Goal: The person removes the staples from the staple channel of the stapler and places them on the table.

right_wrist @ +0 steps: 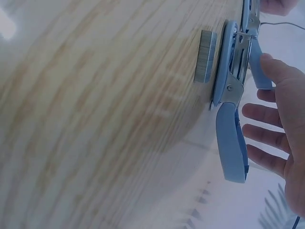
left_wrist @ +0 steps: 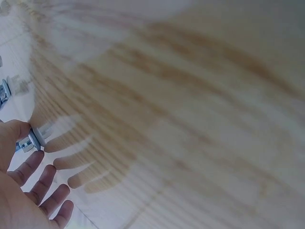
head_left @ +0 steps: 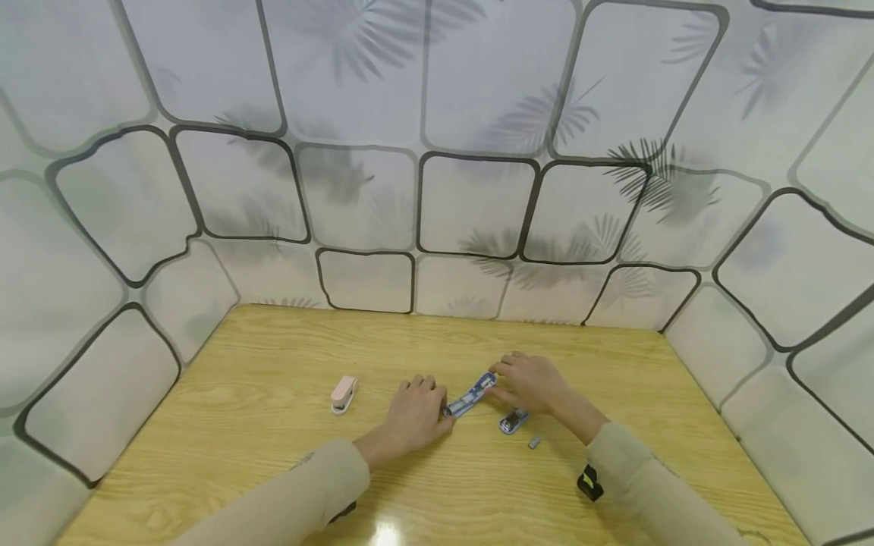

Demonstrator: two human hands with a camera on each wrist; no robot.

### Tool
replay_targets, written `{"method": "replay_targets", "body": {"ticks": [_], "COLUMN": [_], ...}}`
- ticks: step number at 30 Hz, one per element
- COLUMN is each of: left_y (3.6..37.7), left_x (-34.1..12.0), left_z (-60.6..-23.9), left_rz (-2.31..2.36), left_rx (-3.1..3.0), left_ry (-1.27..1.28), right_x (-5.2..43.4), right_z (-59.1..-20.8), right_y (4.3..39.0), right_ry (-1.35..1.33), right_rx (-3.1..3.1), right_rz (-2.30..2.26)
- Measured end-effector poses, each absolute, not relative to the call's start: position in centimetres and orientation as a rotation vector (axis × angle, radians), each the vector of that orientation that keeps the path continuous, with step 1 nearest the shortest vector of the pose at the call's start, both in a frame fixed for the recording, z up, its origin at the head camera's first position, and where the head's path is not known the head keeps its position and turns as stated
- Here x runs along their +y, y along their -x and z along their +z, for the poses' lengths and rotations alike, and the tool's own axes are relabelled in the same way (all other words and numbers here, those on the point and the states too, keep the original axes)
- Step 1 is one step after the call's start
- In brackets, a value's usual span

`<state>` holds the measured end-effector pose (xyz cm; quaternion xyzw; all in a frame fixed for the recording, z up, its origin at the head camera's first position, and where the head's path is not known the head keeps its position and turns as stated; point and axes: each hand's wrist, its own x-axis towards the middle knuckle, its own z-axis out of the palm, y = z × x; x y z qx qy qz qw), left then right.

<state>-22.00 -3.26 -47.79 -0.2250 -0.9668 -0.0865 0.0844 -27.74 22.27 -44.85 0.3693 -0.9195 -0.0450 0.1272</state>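
A blue stapler (head_left: 470, 398), folded wide open, spans the gap between the two hands just over the table. My left hand (head_left: 416, 413) pinches its near end between thumb and forefinger; in the left wrist view the other fingers of that hand (left_wrist: 40, 191) spread loosely. At the far end, my right hand (head_left: 532, 383) holds the stapler's blue arm (right_wrist: 259, 67) with its thumb on one side and the forefinger partly hidden behind. Below the right hand lies a second blue stapler (head_left: 512, 422), also opened, its lid (right_wrist: 231, 143) swung back. Beside it is a grey strip of staples (right_wrist: 206, 56).
A pale pink stapler (head_left: 344, 393) stands on the wooden table (head_left: 273, 364), left of the left hand. A black item with a yellow-green patch (head_left: 589, 483) shows by the right sleeve. Patterned fabric walls (head_left: 478, 205) border the table's back and sides.
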Motion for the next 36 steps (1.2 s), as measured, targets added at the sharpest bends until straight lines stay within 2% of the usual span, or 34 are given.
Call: {"method": "replay_targets", "body": {"ticks": [8, 16, 32, 36], "left_y": [21.9, 22.0, 22.0, 21.9], "left_x": [-3.3, -3.3, -3.3, -3.3], "left_z": [-47.7, -47.7, -47.7, -47.7], "left_rz": [-0.248, -0.249, -0.271, -0.275], "left_rx": [-2.884, -2.892, -2.889, -2.881], "left_ry": [0.666, 0.654, 0.660, 0.668], "right_x": [22.1, 21.5, 19.9, 19.4], "right_z": [-44.3, -43.6, -43.5, -43.8], "right_y": [27.0, 25.7, 24.5, 24.4], "right_ry": [-1.021, -0.943, -0.718, -0.579], "right_rx": [-2.645, -2.626, -2.922, -2.971], "right_rz": [-0.077, 0.176, 1.162, 1.469]}}
